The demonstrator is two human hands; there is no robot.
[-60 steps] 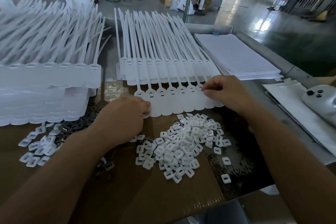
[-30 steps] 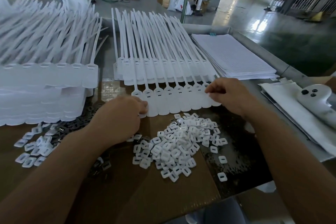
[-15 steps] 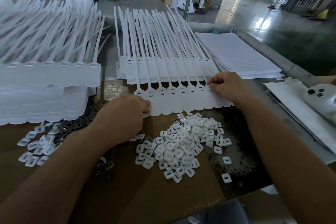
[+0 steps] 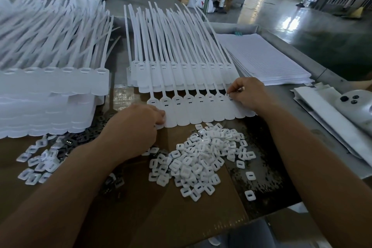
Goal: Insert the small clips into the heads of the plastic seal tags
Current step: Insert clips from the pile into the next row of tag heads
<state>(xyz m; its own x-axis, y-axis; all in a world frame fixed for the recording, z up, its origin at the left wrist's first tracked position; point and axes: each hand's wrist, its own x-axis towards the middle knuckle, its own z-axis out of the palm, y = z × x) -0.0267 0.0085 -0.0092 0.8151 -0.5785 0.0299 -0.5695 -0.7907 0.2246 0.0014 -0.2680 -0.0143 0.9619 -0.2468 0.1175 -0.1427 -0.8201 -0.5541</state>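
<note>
While both forearms reach forward over the cardboard sheet (image 4: 181,217), the left hand (image 4: 130,131) lies knuckles-up with its fingers bent under. Their tips touch the lower corner of the leftmost tag in the row of seal tags (image 4: 193,112); whether it grips that tag or only presses on it cannot be told. The right hand (image 4: 249,94) sits at the opposite end of the row, thumb and forefinger pinched together on the head of one of the last tags. Whether a clip sits between the fingertips is hidden.

The tags in the row are white and lie side by side with edges touching. Each has a flat rounded flag nearest the person, a slotted head above it, and a long thin strap running away over a back stack of tags (image 4: 181,74). The row lies flat on the surface, spanning the gap between the two hands.

Just in front of the row, between the forearms, is a heap of white clips (image 4: 205,159), square with a slot in the middle. A scatter of white clips (image 4: 38,161) mixed with dark clips (image 4: 68,141) lies left of the left forearm, below a tall stack of tags (image 4: 50,90). A pile of printed sheets (image 4: 261,60) lies beyond the right hand.
</note>
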